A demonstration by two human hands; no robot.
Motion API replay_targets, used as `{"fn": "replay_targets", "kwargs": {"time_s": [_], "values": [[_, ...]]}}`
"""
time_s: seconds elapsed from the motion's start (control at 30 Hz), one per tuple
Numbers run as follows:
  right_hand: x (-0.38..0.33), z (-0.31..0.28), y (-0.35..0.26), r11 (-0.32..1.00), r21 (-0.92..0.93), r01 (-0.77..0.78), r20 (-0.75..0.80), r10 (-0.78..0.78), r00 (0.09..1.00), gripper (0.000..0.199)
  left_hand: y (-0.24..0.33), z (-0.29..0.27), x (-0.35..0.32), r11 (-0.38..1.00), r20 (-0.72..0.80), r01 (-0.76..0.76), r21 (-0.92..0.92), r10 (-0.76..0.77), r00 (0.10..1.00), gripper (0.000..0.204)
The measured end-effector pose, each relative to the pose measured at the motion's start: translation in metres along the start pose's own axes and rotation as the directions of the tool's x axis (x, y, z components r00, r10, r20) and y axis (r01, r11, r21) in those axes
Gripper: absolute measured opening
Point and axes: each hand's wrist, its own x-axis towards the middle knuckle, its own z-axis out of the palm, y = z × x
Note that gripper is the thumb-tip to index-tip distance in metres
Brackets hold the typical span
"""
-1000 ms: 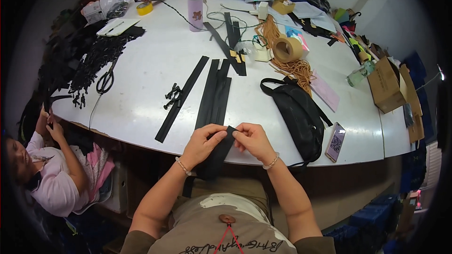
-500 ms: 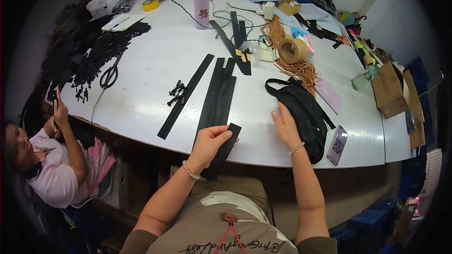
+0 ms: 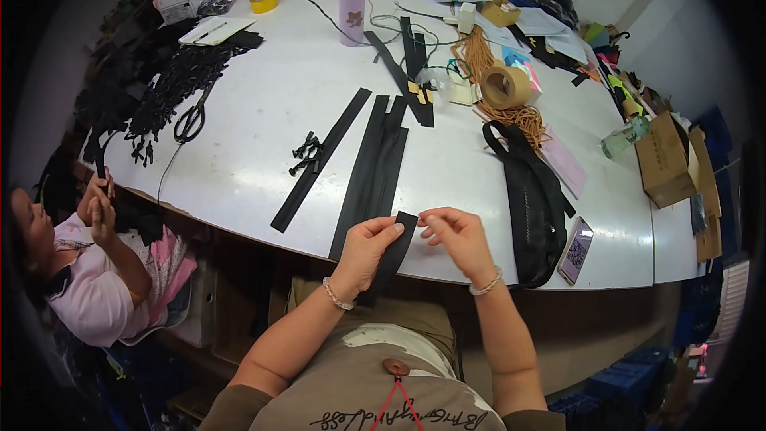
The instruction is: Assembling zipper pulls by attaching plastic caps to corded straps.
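Observation:
My left hand (image 3: pixel 369 249) is closed round a black zipper tape (image 3: pixel 405 233), thumb on top near its upper end. The rest of that tape hangs past the table's front edge over my lap. My right hand (image 3: pixel 456 238) comes in from the other side, thumb and forefinger pinched at the tape's upper corner. Whether they grip the tape's edge or something small, I cannot make out. Several more black zipper tapes (image 3: pixel 373 161) lie lengthwise just beyond my hands. Left of them, small black zipper sliders (image 3: pixel 306 152) rest on and beside a separate black strip (image 3: pixel 335 140).
To the right are a black waist bag (image 3: pixel 536 215), a phone (image 3: pixel 575 251) and a roll of brown tape (image 3: pixel 506 86). Black scissors (image 3: pixel 190 123) lie at left near a heap of black parts (image 3: pixel 179 72). A bottle (image 3: pixel 352 4) stands at the back. A person (image 3: pixel 104 271) sits at left.
My right hand has swung left from beside the waist bag to the held tape, its fingers now pinched. The bag lies straighter and further right. The seated person's hands have shifted.

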Motion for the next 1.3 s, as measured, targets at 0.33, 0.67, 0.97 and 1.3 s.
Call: {"fn": "replay_targets", "kwargs": {"time_s": [0.33, 0.67, 0.97, 1.3], "values": [[-0.003, 0.024, 0.000, 0.991, 0.110, -0.081, 0.036, 0.077, 0.996, 0.012, 0.003, -0.009, -0.010, 0.999, 0.015, 0.020, 0.051, -0.020, 1.000, 0.013], [-0.005, 0.024, 0.005, 0.979, 0.187, -0.082, 0.066, 0.071, 0.995, 0.011, 0.003, -0.011, -0.012, 0.998, 0.035, 0.013, 0.054, -0.015, 0.999, 0.012], [-0.002, 0.024, 0.012, 0.979, 0.190, -0.078, 0.057, 0.069, 0.996, 0.010, 0.006, -0.006, -0.014, 0.997, 0.018, -0.016, 0.079, 0.014, 1.000, 0.014], [0.002, 0.029, 0.020, 0.979, 0.197, -0.048, 0.037, 0.041, 0.998, 0.010, 0.003, -0.013, -0.011, 0.995, 0.022, -0.034, 0.089, 0.032, 0.999, 0.016]]}}
